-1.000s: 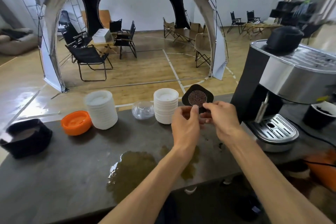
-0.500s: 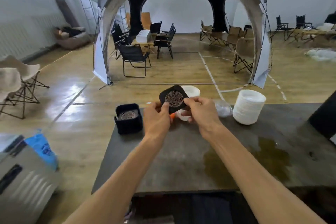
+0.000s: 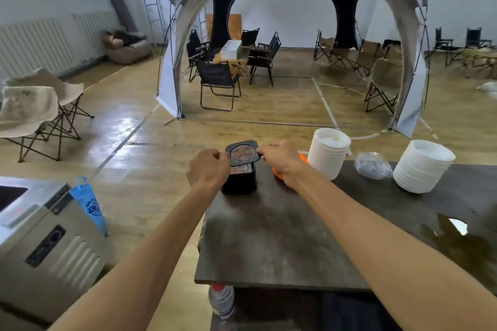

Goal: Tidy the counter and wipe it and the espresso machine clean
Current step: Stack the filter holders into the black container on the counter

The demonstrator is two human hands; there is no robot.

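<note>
Coasters belong together, so I hold the black square coaster with its patterned brown disc (image 3: 243, 154) level, directly above the black square holder (image 3: 239, 180) at the counter's (image 3: 282, 236) eleven o'clock corner, ready, I judge, to drop onto the matching one inside. My left hand (image 3: 208, 169) and right hand (image 3: 279, 157) each pinch an opposite edge, knuckles up, forearms converging. Brown spill (image 3: 462, 239) waits at three o'clock.

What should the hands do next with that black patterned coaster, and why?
Probably lower the coaster straight down into the black holder. The left hand and right hand pinch its edges, holding it just above the holder, where a matching coaster already lies. Stacking it there would tidy the counter.
</note>
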